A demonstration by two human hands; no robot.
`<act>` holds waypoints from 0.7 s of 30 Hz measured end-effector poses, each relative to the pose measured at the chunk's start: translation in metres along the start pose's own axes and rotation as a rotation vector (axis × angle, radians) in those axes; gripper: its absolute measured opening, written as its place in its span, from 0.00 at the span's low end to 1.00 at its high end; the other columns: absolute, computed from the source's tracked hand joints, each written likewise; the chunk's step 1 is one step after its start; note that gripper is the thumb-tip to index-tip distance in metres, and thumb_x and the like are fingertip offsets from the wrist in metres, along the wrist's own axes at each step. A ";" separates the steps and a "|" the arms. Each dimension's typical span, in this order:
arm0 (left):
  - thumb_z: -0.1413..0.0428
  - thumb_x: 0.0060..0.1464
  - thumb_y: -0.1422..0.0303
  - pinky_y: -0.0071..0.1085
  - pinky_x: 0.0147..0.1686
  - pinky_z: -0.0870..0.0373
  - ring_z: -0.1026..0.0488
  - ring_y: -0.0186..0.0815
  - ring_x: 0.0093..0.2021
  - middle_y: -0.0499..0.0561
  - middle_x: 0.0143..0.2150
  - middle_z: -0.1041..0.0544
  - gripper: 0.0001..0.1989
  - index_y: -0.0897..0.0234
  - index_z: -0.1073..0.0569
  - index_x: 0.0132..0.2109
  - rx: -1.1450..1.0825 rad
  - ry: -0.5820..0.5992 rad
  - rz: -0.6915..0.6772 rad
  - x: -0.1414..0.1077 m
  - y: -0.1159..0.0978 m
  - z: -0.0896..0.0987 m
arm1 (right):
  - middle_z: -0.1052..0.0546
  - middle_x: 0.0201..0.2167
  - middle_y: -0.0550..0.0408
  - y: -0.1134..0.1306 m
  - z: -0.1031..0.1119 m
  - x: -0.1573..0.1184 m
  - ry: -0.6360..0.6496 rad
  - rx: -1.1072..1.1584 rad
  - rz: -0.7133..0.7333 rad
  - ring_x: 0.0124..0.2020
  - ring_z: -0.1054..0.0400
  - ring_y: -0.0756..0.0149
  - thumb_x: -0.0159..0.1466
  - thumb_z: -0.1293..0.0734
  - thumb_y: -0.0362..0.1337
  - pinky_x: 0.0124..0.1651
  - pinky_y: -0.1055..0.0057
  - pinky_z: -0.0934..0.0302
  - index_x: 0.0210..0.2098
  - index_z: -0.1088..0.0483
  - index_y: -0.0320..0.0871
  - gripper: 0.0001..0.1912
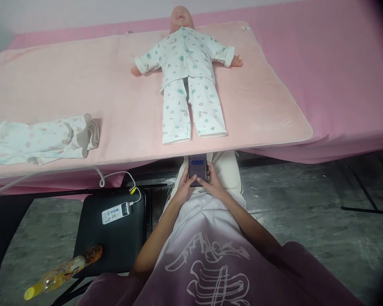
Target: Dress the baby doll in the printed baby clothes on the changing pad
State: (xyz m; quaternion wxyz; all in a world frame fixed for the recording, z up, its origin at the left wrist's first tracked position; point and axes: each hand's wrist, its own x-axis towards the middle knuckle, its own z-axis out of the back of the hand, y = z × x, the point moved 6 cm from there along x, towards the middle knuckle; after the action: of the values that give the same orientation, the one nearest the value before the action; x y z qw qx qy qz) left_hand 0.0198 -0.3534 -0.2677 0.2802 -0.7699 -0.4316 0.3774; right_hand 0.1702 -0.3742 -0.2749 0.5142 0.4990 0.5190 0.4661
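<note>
Container: yellow-capped plastic bottle (65,270); contents unclear.
Handheld: dark rectangular smartphone (198,165), between left hand (184,189) and right hand (214,184).
Grip: both hands grasping smartphone, thumbs over screen.

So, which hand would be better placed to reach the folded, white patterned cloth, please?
Probably the left hand: the cloth lies to the left, nearer it than the right hand, though both hold the dark rectangular phone.

My bare left forearm (161,233) and right forearm (247,216) slant inward from my sides, meeting over my lap (231,172). My left hand (184,187) and right hand (214,183) face each other, fingers curled in a grip, thumbs (204,183) pointing inward with their tips close together.
</note>
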 end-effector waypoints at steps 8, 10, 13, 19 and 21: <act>0.26 0.64 0.58 0.55 0.84 0.36 0.35 0.56 0.85 0.57 0.84 0.30 0.48 0.48 0.34 0.85 -0.030 0.025 0.063 -0.001 0.007 0.007 | 0.26 0.71 0.44 -0.006 0.007 0.002 0.078 0.110 -0.005 0.64 0.28 0.50 0.73 0.25 0.61 0.74 0.50 0.32 0.82 0.43 0.55 0.47; 0.26 0.64 0.59 0.55 0.84 0.36 0.35 0.55 0.85 0.57 0.84 0.30 0.48 0.48 0.34 0.85 -0.037 0.026 0.068 -0.001 0.007 0.009 | 0.27 0.72 0.44 -0.008 0.007 0.002 0.076 0.102 0.005 0.65 0.28 0.50 0.72 0.24 0.61 0.74 0.50 0.32 0.82 0.43 0.54 0.48; 0.28 0.65 0.57 0.55 0.83 0.36 0.35 0.55 0.85 0.56 0.83 0.28 0.45 0.49 0.32 0.84 -0.067 0.035 0.082 -0.001 0.008 0.011 | 0.26 0.71 0.43 -0.011 0.005 0.002 0.054 0.081 0.000 0.66 0.27 0.50 0.71 0.22 0.62 0.74 0.50 0.32 0.81 0.42 0.53 0.49; 0.34 0.69 0.54 0.54 0.83 0.35 0.34 0.54 0.85 0.53 0.82 0.27 0.38 0.49 0.28 0.82 -0.105 0.018 0.046 0.001 0.007 0.009 | 0.23 0.67 0.43 -0.010 0.003 0.004 -0.027 0.051 -0.014 0.61 0.25 0.51 0.71 0.22 0.64 0.72 0.50 0.30 0.78 0.40 0.52 0.47; 0.32 0.68 0.53 0.54 0.83 0.34 0.33 0.55 0.84 0.55 0.81 0.26 0.39 0.51 0.28 0.81 -0.088 0.007 0.023 0.003 0.007 0.007 | 0.23 0.67 0.44 -0.008 0.004 0.004 0.007 0.065 -0.016 0.61 0.26 0.52 0.73 0.25 0.64 0.72 0.50 0.31 0.79 0.40 0.52 0.45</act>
State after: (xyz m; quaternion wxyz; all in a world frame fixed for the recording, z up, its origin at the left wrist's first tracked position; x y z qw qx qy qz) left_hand 0.0179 -0.3527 -0.2780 0.2434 -0.7877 -0.4378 0.3587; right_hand 0.1737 -0.3709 -0.2831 0.4996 0.5095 0.5397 0.4466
